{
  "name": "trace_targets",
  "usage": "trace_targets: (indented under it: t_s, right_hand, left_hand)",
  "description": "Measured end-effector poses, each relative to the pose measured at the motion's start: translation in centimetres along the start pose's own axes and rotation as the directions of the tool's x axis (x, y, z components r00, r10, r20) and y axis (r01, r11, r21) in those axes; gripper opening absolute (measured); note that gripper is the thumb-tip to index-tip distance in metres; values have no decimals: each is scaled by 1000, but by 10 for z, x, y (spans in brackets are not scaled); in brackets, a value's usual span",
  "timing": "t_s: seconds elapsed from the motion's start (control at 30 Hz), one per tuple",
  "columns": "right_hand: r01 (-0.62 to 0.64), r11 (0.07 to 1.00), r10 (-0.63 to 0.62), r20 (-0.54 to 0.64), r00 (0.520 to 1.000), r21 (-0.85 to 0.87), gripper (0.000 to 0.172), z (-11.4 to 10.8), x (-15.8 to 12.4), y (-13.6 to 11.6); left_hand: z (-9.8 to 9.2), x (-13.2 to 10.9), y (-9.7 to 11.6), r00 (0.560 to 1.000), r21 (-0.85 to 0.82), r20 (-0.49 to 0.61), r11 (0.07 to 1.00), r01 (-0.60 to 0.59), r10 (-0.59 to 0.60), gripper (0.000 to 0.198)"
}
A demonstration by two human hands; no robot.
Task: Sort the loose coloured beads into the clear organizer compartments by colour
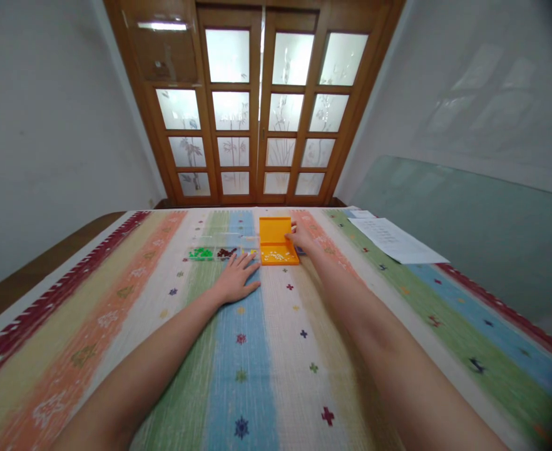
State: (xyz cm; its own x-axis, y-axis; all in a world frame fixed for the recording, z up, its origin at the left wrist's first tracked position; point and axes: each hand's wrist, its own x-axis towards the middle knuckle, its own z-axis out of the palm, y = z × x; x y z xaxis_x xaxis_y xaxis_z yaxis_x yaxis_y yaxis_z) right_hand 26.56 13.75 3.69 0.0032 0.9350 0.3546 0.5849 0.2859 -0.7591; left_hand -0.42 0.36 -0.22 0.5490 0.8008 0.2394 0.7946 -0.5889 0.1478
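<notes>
At the fingertips of our right hand [300, 237], curled nearly together, stands the raised lid [275, 229] of the orange box [280, 263]; grip on its edge: cannot tell. Left of it, our left hand [235, 280] lies with fingers spread at the clear tray [214, 254], nothing visibly grasped. Between both sets of fingertips, white pieces [276, 255] sit in the box. We judge the box light, stiff, best taken by its side rims; pieces likely slippery. Outward, past the left fingertips: dark red pieces [226, 252], then green pieces [201, 253].

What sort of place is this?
Likely a room in a home, perhaps a dining room: striped, patterned tablecloth, wooden doors with plant-patterned glass panes, plain pale wall.
</notes>
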Motion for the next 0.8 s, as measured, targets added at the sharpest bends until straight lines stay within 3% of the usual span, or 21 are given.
trace_targets:
  t_s: [0.17,0.37,0.47,0.6,0.63,0.8]
  right_hand:
    - [89,996,-87,125,988,-15,24,-21,4,20]
    - [276,936,-226,226,947,-220,31,-42,-24,44]
    - [359,881,-291,246,925,-308,29,-42,-49,35]
    - [591,735,-446,419,791,-334,27,-32,-80,13]
    - [613,703,-452,439,776,-361,28,-29,-84,9]
    - [611,611,-403,466,787,-504,26,-16,-87,5]
  left_hand:
    - [1,-1,-2,1000,-15,-27,1000,0,-1,56]
    - [1,-1,-1,998,-22,-67,1000,5,-7,49]
    - [1,-1,-2,996,-25,-84,1000,5,-7,47]
    - [3,-1,-2,994,-13,-112,1000,9,-10,45]
    - [3,-1,-2,992,-10,-124,1000,13,-15,45]
    - [-3,-1,-7,969,14,-240,998,61,-56,35]
